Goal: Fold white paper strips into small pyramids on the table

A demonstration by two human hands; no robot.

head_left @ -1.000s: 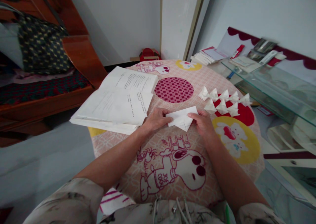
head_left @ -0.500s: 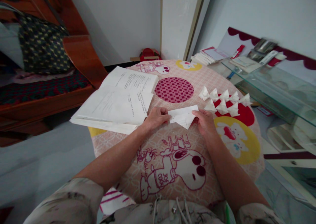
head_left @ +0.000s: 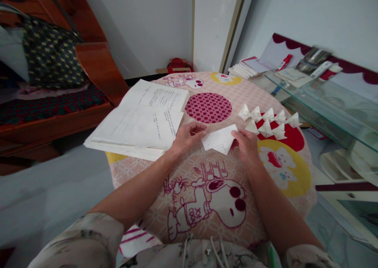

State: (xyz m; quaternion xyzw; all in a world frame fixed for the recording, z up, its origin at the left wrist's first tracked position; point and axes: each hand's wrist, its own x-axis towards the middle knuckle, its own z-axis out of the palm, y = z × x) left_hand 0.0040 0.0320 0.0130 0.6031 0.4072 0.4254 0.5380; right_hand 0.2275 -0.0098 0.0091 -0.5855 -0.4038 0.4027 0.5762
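Note:
A partly folded white paper piece (head_left: 219,139) lies over the round table's patterned cloth (head_left: 206,173). My right hand (head_left: 246,144) pinches its right edge. Just left of the paper is my left hand (head_left: 186,136), fingers loosely curled and a small gap away from it, holding nothing that I can see. Several small folded white paper triangles (head_left: 267,122) sit in two rows to the right of my hands.
An open stack of printed sheets (head_left: 141,120) covers the table's left part. A glass-topped cabinet (head_left: 325,102) with small items stands at the right. A wooden bench with a dark cushion (head_left: 50,55) is at the left, and a stack of booklets (head_left: 245,67) behind the table.
My left hand has let go of the folded paper and drawn back a little to the left. The right hand keeps its grip and has turned the paper slightly.

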